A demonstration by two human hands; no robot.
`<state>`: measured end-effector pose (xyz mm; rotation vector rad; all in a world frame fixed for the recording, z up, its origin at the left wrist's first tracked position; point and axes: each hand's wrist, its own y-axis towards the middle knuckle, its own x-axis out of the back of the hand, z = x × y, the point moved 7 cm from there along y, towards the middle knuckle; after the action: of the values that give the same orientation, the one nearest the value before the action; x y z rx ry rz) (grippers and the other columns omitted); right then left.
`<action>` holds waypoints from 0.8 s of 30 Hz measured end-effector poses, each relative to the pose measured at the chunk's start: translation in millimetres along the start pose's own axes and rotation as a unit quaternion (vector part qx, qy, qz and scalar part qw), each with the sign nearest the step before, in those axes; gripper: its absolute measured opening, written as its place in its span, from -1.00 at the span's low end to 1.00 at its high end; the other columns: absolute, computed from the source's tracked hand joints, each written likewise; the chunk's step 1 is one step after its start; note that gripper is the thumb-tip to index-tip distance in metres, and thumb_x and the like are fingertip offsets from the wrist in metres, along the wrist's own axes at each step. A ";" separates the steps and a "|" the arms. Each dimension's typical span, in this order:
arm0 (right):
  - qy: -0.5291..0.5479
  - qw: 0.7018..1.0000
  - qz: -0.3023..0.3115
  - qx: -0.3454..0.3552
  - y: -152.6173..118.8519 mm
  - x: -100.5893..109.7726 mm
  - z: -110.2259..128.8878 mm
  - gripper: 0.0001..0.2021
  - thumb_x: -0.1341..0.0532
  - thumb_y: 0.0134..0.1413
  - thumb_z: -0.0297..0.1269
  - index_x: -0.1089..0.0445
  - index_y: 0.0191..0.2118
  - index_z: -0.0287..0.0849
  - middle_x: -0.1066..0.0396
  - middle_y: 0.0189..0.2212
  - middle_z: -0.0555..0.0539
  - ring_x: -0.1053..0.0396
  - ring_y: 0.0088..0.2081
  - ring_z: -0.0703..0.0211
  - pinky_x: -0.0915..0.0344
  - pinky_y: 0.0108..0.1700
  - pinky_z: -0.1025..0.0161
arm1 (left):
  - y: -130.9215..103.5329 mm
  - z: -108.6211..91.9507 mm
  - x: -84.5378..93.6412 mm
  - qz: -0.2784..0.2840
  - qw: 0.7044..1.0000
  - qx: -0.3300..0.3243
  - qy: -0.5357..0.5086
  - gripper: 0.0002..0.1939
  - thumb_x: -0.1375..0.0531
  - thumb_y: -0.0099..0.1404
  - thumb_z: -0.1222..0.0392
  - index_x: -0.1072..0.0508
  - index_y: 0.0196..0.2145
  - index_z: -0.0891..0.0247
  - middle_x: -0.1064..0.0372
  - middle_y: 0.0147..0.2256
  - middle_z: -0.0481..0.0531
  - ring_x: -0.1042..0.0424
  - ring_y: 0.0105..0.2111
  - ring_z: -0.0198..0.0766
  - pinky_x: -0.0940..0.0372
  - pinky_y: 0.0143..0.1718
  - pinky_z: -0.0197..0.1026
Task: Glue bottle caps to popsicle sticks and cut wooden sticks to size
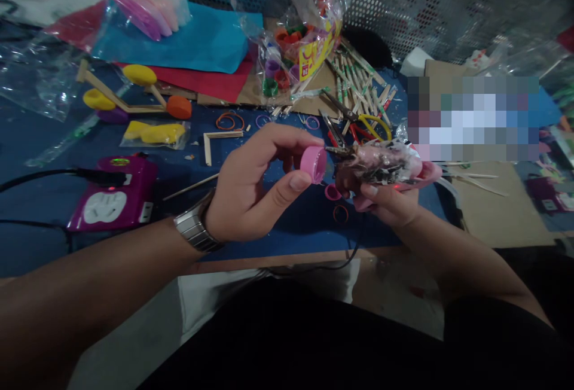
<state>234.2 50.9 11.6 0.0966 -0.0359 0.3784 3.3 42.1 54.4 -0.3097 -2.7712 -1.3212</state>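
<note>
Left hand [251, 189] up over the table [269, 237], and it has a pink cap [313, 164] pinched between thumb and fingertips, the cap's open mouth turned to the right. Facing it, the right hand [397, 203] wraps its fingers round a pink glue gun [385, 165]; some of those fingers are hidden behind it. The gun lies nearly level, its long axis running side to side, the dark nozzle [339, 151] pointing left, right at the rim of the cap! Touching or just apart? Cannot tell from here. The barrel is wrapped in smeared, ragged stuff.

Close below the nozzle sits a second pink cap [332, 192], and under that one orange rubber band [341, 214]. Just beyond the gun, crowding that side, come the yellow-handled scissors [381, 127] and a red cutter [332, 131]. Further back, one bag of caps [293, 58], too jumbled to count, and beside it a heap of sticks [354, 82], again beyond counting.

Over on the left: one stick frame [147, 107] with four caps, two yellow, one orange, one purple; one yellow packet [155, 133]; one L-shaped stick piece [219, 139]; and one purple socket box [114, 192] with a black plug in it.
</note>
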 end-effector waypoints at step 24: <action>-0.026 0.998 0.002 0.056 0.9 -4.1 15.6 -0.71 -0.52 0.15 -0.02 -0.71 -0.04 0.07 -0.52 -0.41 0.02 -0.48 -0.41 0.17 -0.45 -0.45 0.28 | 1.5 -1.0 -3.6 0.030 0.999 0.034 0.012 -0.68 -0.29 0.56 -0.07 -0.56 0.20 -0.06 -0.65 -0.04 0.09 -0.66 -0.16 -0.06 -0.64 -0.24 0.03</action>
<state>229.7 48.6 27.0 0.2173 -0.0663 0.3812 7.1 41.7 55.7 -0.3664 -2.7564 -1.2066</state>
